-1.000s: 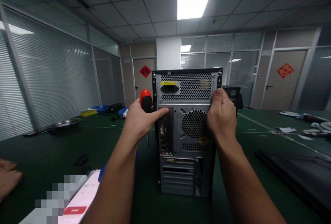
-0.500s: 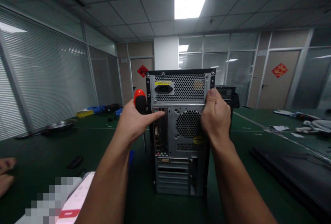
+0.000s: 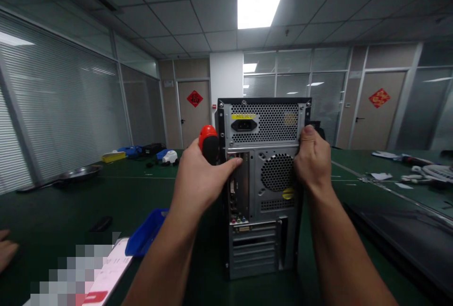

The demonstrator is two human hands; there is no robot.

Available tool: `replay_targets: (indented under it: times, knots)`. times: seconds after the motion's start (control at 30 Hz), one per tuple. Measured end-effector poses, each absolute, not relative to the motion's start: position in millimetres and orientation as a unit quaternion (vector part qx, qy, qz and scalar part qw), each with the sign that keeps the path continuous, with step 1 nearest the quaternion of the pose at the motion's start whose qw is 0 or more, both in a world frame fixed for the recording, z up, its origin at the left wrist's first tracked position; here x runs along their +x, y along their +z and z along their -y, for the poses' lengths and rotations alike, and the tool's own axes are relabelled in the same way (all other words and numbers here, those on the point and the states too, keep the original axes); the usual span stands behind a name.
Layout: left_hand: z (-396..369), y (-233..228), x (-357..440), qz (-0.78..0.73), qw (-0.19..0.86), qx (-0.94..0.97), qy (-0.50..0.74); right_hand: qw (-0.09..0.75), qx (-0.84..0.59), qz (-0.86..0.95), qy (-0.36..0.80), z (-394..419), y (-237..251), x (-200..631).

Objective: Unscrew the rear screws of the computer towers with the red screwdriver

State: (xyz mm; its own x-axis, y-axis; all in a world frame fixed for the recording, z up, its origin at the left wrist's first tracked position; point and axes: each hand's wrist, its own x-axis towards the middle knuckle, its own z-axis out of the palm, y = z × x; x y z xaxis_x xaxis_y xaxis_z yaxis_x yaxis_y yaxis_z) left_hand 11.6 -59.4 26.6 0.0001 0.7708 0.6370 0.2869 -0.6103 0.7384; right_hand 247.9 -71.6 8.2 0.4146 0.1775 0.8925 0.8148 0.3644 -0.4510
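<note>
A computer tower case (image 3: 264, 155) stands upright on the green table with its back panel facing me. My left hand (image 3: 200, 174) is closed against its left edge, the thumb pressed on the back panel by the ports. Tucked in that same hand is a screwdriver (image 3: 210, 143) with a red and black handle; its shaft is hidden. My right hand (image 3: 313, 157) grips the case's right edge, thumb near the top and fingers curled round the side, partly hidden. The power socket (image 3: 244, 125) and the round fan grille (image 3: 278, 172) face me between the hands.
A blue plastic bin (image 3: 146, 233) lies beside my left forearm, near a lit phone-like screen (image 3: 109, 268). A dark flat panel (image 3: 399, 240) rests at right. Another person's hand (image 3: 7, 249) is at the left edge. A metal bowl (image 3: 79, 173) stands farther back.
Both hands and the case have shifted to the right, and the case sits slightly lower in view. The blue bin, mostly hidden behind my left arm before, now shows.
</note>
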Motion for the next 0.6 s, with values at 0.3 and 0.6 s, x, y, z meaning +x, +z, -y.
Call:
replay_targets:
  times: [0.3,0.6]
  knots:
    - [94,8,60,-0.376,0.147,0.714,0.572,0.713,-0.459,0.504,-0.166,65,10,303]
    - [98,-12,67,-0.317,0.114,0.753,0.566,0.718,-0.465,0.502,-0.129,65,6,304]
